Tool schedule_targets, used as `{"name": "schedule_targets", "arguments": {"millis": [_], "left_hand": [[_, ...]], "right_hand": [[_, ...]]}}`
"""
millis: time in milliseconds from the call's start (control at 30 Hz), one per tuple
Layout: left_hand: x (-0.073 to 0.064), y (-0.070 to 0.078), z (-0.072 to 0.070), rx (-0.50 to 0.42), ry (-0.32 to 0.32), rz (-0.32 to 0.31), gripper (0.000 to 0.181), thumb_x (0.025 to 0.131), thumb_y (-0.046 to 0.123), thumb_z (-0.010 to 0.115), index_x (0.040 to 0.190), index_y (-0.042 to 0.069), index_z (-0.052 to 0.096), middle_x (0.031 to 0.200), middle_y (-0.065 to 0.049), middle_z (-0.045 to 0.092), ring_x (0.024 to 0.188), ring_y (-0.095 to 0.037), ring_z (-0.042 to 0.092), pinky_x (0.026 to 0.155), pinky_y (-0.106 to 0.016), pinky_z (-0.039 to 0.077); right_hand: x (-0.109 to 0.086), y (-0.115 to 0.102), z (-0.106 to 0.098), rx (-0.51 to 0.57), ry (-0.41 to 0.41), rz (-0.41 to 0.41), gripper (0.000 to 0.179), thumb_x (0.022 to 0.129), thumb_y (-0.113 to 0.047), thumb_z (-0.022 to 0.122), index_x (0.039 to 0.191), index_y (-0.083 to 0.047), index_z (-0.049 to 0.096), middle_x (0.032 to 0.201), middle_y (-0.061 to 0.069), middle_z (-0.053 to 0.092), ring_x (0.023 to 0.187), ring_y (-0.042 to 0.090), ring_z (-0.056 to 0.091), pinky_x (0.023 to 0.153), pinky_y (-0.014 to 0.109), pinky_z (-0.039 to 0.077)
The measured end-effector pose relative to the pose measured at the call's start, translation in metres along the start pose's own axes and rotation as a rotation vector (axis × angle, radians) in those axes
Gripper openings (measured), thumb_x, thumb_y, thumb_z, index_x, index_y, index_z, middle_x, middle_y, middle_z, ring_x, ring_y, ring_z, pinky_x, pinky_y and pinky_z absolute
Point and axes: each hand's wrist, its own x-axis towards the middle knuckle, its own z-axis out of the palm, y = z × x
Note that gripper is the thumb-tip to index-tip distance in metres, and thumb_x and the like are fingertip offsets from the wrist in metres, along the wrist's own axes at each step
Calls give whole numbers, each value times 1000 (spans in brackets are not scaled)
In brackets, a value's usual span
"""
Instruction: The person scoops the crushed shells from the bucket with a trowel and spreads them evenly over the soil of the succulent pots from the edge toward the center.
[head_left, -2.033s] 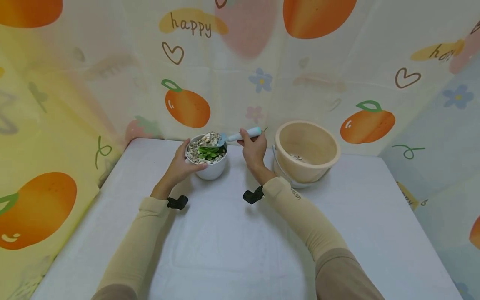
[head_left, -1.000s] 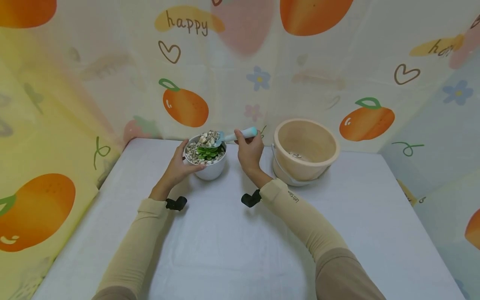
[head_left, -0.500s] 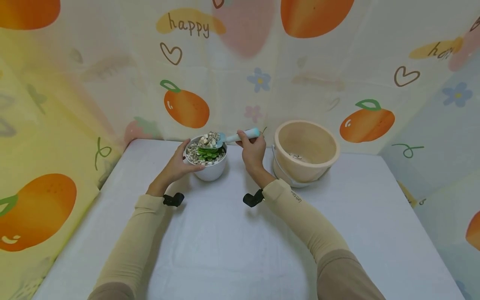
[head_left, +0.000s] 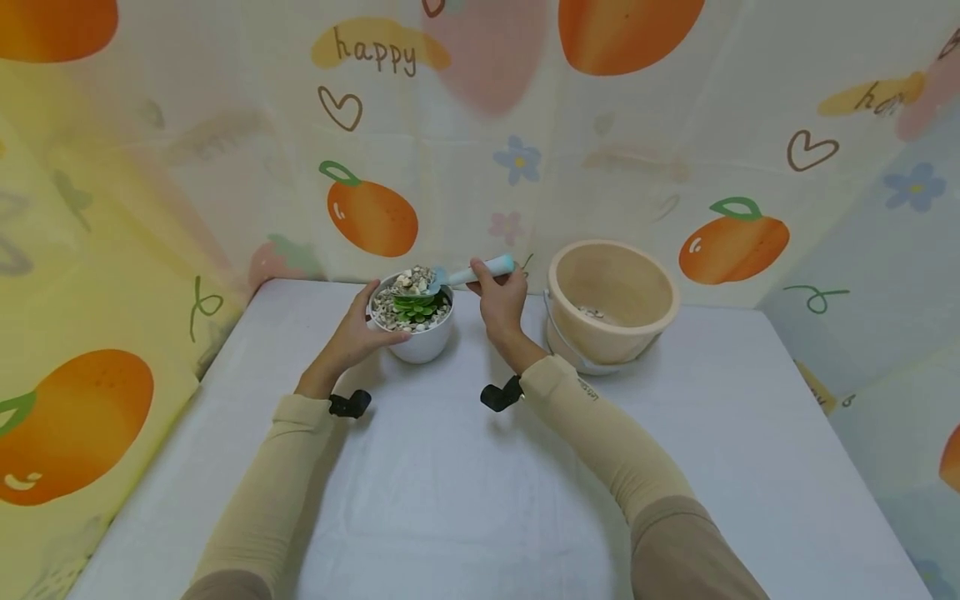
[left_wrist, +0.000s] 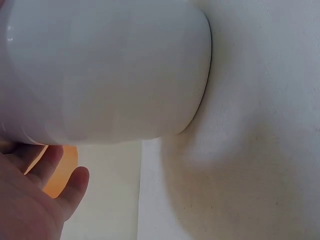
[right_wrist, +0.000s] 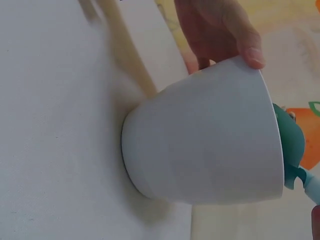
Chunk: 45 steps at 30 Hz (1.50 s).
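Note:
A white flowerpot (head_left: pixel 422 346) holding pebbles (head_left: pixel 386 310) and a green succulent (head_left: pixel 415 309) stands upright on the table. My left hand (head_left: pixel 354 337) grips its left side, thumb across the front near the rim; in the right wrist view the thumb laps the rim. My right hand (head_left: pixel 502 302) pinches the light-blue handle of a small trowel (head_left: pixel 491 268). The trowel's blade, heaped with small stones (head_left: pixel 416 278), is over the back of the pot, above the plant. From the right wrist, the teal blade (right_wrist: pixel 290 137) shows beyond the rim.
A large beige bucket (head_left: pixel 615 333) with a lowered handle stands right of my right hand, a few pebbles (head_left: pixel 591 312) on its bottom. The white-covered table (head_left: pixel 435 500) ends at a printed curtain (head_left: pixel 450 167) behind the pot.
The trowel and right hand have shifted slightly left and right over the pot, with stones heaped on the blade throughout. The left hand keeps its grip on the pot.

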Motion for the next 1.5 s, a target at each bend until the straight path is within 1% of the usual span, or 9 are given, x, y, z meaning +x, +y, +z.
{"name": "schedule_targets", "arguments": {"millis": [300,567,767,933,1033,1100,1233,1433,1500], "left_hand": [[0,-1,0,16,7,10,113,77,38,81,158,14,5,164,-13,5,151,-35,12,119,-58,19],[-1,-1,2,15,24,7,113,77,37,81,158,16,5,164,-13,7,151,-35,13,119,-57,20],[-3,1,6,4,41,3,114,77,37,81,158,14,4,164,-14,7,150,-36,15,119,-57,22],[-2,2,3,42,26,-8,116,76,38,82,158,12,4,163,-16,10,149,-36,17,119,-57,22],[1,2,0,68,-1,-7,116,76,38,82,158,12,3,162,-18,9,149,-37,14,119,-59,18],[2,2,-2,58,-21,-7,117,76,37,82,158,13,2,163,-18,7,150,-38,12,119,-61,16],[3,0,-2,20,-31,-23,116,76,36,82,158,17,1,164,-15,4,150,-38,12,119,-61,17],[3,-1,-1,3,-7,3,114,77,35,81,158,18,3,164,-13,7,150,-35,13,119,-59,16],[2,-2,0,0,-7,-1,113,78,34,81,158,18,3,164,-12,7,151,-33,12,120,-59,15]], "right_hand": [[1,1,0,-29,0,34,21,90,-16,69,98,-4,54,91,4,63,90,20,69,83,29,59],[1,0,-3,-37,-34,26,17,93,-13,66,99,-3,54,93,4,62,84,11,67,83,26,58],[0,-1,-3,-70,-52,-1,17,93,-13,65,101,-1,55,96,7,64,85,12,67,83,28,58],[1,-2,-2,-103,-82,-5,18,94,-14,65,102,-2,54,105,16,67,96,20,68,85,30,58],[3,-3,-1,-108,-94,3,18,95,-15,64,104,-3,54,110,18,67,104,24,67,86,30,58],[3,-3,-1,-110,-95,8,18,94,-16,64,104,-4,54,110,19,68,105,25,67,85,30,58],[1,-4,0,-117,-106,-3,18,94,-14,65,103,-2,55,108,19,67,102,22,68,84,29,58],[-2,-6,3,-157,-113,-75,21,93,-14,66,102,1,54,98,14,66,86,12,66,83,29,59],[-6,-10,4,-172,-110,-91,23,93,-14,66,103,3,54,96,13,65,85,16,66,84,32,59]]}}
